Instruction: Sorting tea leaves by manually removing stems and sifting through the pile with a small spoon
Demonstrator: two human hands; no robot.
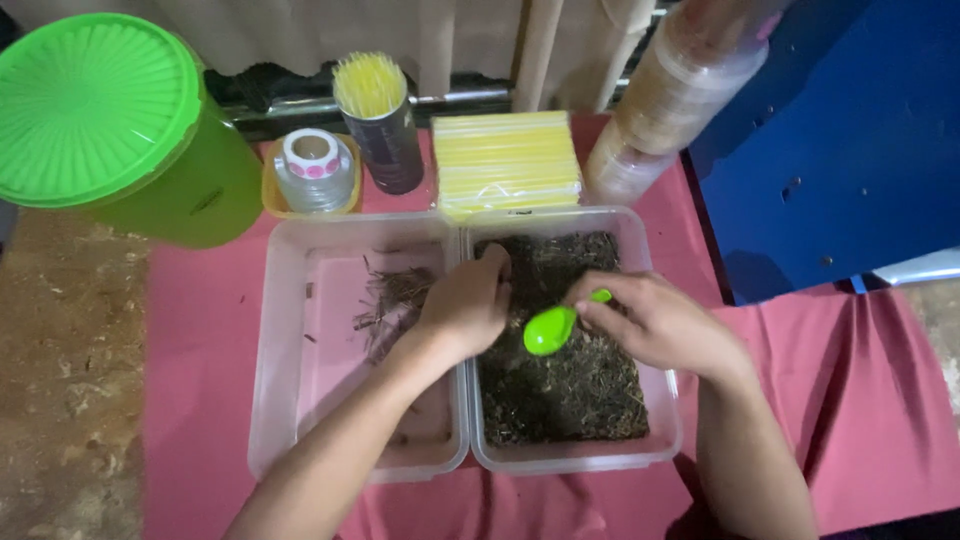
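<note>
Head view: looks down on two clear tubs side by side on a red cloth point(200, 330).
Scoop: a small bright green plastic spoon point(551, 328), bowl turned left and down, hovering just over the dark fill of the right tub.
Right hand point(655, 320): fingers pinched together on the spoon's short handle.
Left hand point(468, 300): fingers curled together, tips dipping into the dark matter at the divide between the tubs; whether they grip anything I cannot tell.
Right tub point(655, 440): clear plastic, nearly full of dark crumbly dried plant matter.
Left tub point(285, 400): mostly bare, with a small heap of brown twigs point(385, 300) near its right wall.
Open room: red cloth bare to the left and right of the tubs; the forearms cross the near rims.
Behind: a green lidded bucket point(110, 120), a tape roll point(313, 165), a cup of yellow sticks point(378, 120), a yellow stack point(505, 160), and stacked clear cups point(680, 90), all close to the far rims.
</note>
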